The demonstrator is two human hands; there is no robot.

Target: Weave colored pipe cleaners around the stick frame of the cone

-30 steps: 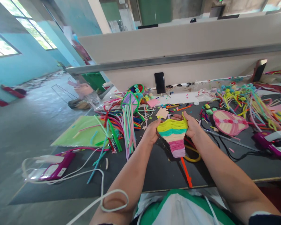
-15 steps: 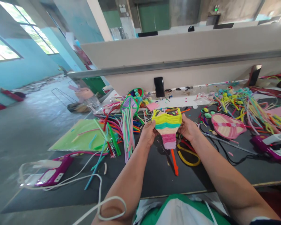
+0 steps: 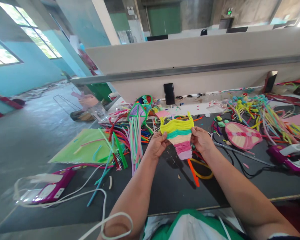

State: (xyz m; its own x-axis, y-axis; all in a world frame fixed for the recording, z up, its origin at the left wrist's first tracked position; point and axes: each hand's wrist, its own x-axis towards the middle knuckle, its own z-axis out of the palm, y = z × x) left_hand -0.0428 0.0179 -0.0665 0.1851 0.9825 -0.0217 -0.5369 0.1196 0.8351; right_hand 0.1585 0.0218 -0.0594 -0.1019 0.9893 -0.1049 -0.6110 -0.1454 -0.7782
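Observation:
Between my two hands is a striped pipe-cleaner piece (image 3: 180, 137), banded yellow, turquoise, cream, pink and lilac, wide at the top and tapering downward. An orange stem (image 3: 193, 173) sticks out below it. My left hand (image 3: 158, 143) pinches its left edge, and my right hand (image 3: 201, 138) grips the right edge near the yellow and turquoise bands. The piece is held up over the dark tabletop (image 3: 170, 196). Behind the stem lies a bent mustard-yellow pipe cleaner (image 3: 205, 175).
Bundled pipe cleaners (image 3: 135, 140) lie left, by a green sheet (image 3: 77, 146). A pink-rimmed oval piece (image 3: 243, 135) and a heap of pipe cleaners (image 3: 255, 111) are at right. Purple power strips (image 3: 56, 188) with cables sit at both sides. A phone (image 3: 169, 94) leans against the partition.
The striped piece has tilted, its stem end swinging to the right and its top left corner dipping. Both hands still hold it.

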